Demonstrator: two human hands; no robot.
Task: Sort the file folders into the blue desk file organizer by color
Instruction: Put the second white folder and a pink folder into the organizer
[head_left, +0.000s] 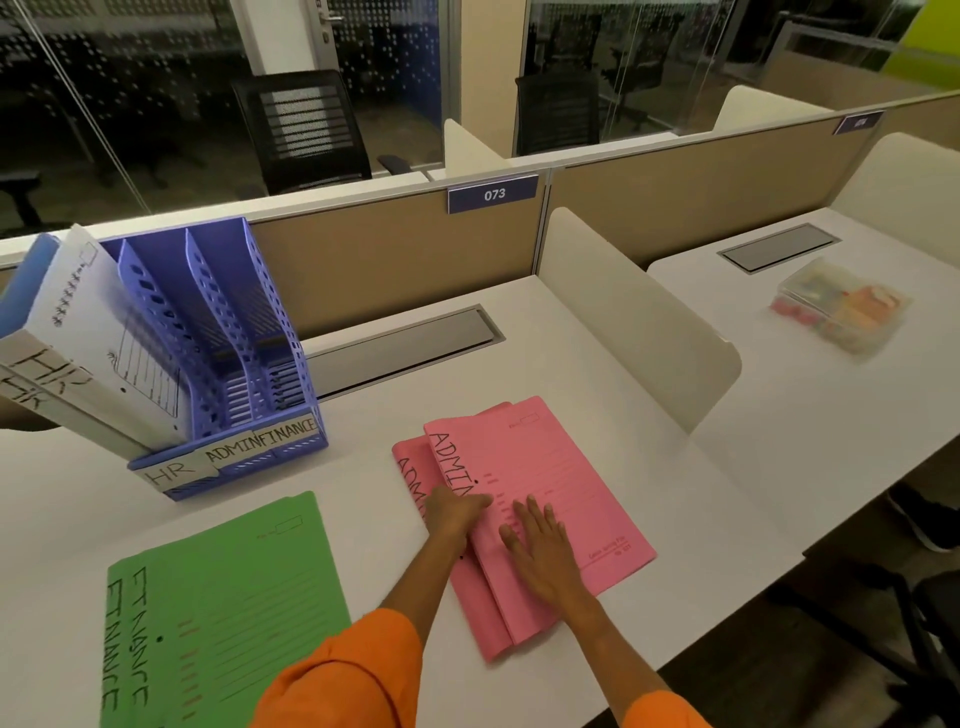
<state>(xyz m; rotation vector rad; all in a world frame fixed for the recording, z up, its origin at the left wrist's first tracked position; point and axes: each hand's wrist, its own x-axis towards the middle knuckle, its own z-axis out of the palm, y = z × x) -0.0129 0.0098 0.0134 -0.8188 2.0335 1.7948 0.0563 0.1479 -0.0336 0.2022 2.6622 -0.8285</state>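
Note:
Two pink folders (550, 467) marked ADMIN lie overlapped on the white desk in front of me. My left hand (454, 512) grips the left edge of the top pink folder, fingers curled under it. My right hand (543, 551) rests flat on the same folder, fingers spread. Two green folders (228, 608) marked FINANCE lie stacked at the near left. The blue desk file organizer (234, 364) stands at the back left with slots labelled HR, ADMIN and FINANCE. White folders (88, 353) marked HR lean in its left slot; the other two slots hold nothing.
A beige divider panel (639, 312) stands to the right of the pink folders. Beyond it, a clear plastic box (841, 306) of small colourful items sits on the neighbouring desk. A grey cable hatch (405, 348) is set into the desk behind the folders.

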